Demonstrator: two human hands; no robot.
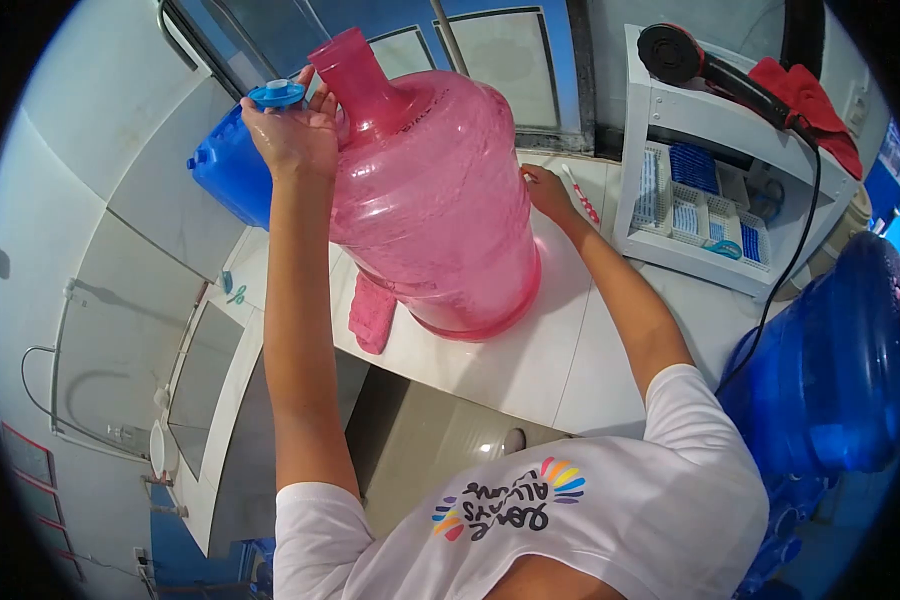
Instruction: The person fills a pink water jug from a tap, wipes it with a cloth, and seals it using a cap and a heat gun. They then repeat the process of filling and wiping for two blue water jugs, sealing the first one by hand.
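A large translucent pink water jug stands on the white tiled counter, its bare neck toward the upper left. My left hand is beside that neck, closed around a blue cap with the fingers behind it. On the jug's other side, my right hand is against the wall of the jug, fingers curled and partly hidden. A pink folded cloth lies at the jug's base. Near my right hand is a red-and-white slim object.
A white shelf at the right carries a black heat gun or dryer, a red cloth and baskets of small blue items. Its cord hangs down past large blue jugs. A blue container stands behind my left arm.
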